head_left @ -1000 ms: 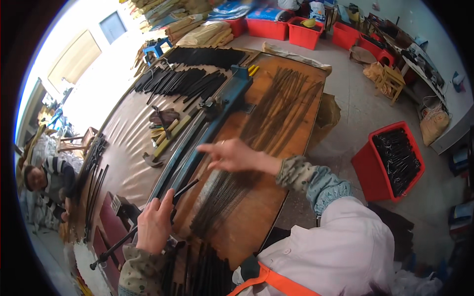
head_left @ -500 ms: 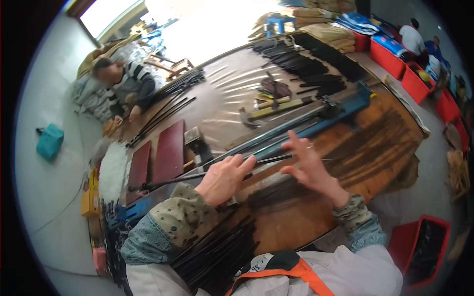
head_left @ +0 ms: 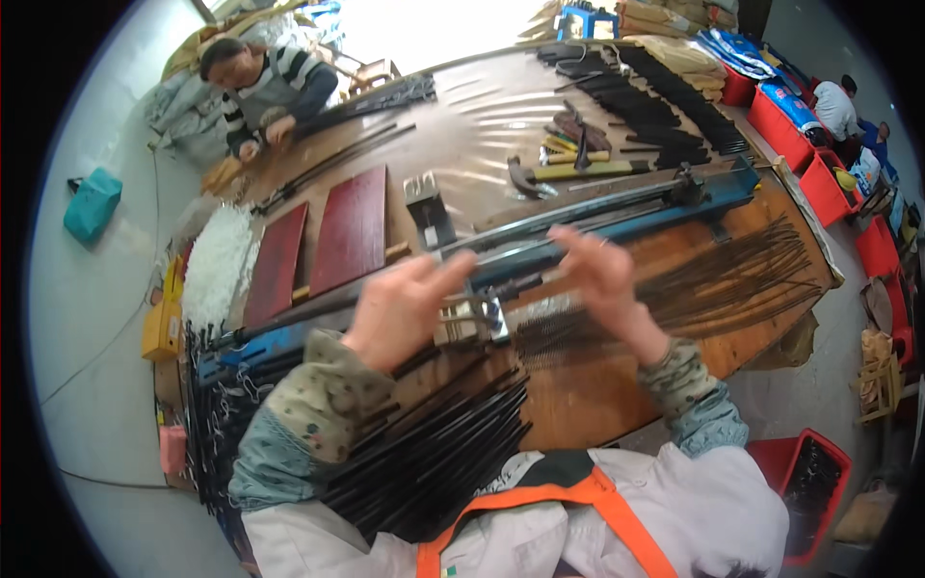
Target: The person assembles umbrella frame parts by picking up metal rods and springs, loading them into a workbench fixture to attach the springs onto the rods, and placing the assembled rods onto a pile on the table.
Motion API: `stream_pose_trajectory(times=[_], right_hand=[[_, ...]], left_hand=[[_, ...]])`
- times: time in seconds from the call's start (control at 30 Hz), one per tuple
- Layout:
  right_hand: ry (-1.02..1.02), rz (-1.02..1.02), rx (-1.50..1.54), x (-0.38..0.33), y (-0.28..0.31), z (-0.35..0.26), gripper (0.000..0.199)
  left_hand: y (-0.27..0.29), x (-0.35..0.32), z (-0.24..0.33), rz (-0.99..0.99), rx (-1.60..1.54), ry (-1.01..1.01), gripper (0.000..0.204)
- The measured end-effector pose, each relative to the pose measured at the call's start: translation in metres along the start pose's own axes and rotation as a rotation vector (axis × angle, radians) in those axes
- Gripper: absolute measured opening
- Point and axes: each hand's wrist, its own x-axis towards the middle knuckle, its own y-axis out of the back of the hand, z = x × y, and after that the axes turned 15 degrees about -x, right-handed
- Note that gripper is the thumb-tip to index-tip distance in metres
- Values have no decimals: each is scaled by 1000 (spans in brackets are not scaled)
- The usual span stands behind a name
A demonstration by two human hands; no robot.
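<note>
My left hand (head_left: 400,306), smeared by motion, is over the left part of a long blue metal rail fixture (head_left: 612,231), its index finger stretched out to the right. A long black rod (head_left: 299,318) runs up to this hand from the lower left; whether the fingers hold it is hidden. To its right, my right hand (head_left: 605,284) is raised near the rail with fingers apart and nothing visible in them. Between and below the hands sits a metal clamp block (head_left: 494,318), with a short dark part (head_left: 515,287) just above it.
Black rods (head_left: 443,443) lie in a heap near my body. Thin dark wires or springs (head_left: 742,275) spread over the right. Beyond the rail are a hammer (head_left: 578,171), dark red boards (head_left: 349,229) and a white pile (head_left: 220,260). A co-worker (head_left: 265,91) sits far left.
My view has shifted. My left hand has lifted from the dark rod's middle, baring the clamp block, and its index finger now extends. My right hand's fingers have drawn somewhat closer together.
</note>
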Motion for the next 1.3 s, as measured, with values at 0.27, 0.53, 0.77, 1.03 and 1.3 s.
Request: stream_pose_trajectory(times=[0.27,0.53,0.77,1.03,1.3], right_hand=[[-324,-402,-39,13,-43,44,19],[23,-444,89,80,-150,-18,17],[111,-693,12,92,-169,-27,18],[281,-382,-455,68,-124,24,6],[205,-341,-918,21,37,151,7]], left_hand=[[96,-66,-54,460,164,191,19],[115,-129,-52,495,179,271,23],[103,-153,-61,469,145,418,25],[95,-146,-81,390,130,520,25],[9,-74,-117,133,80,223,29]])
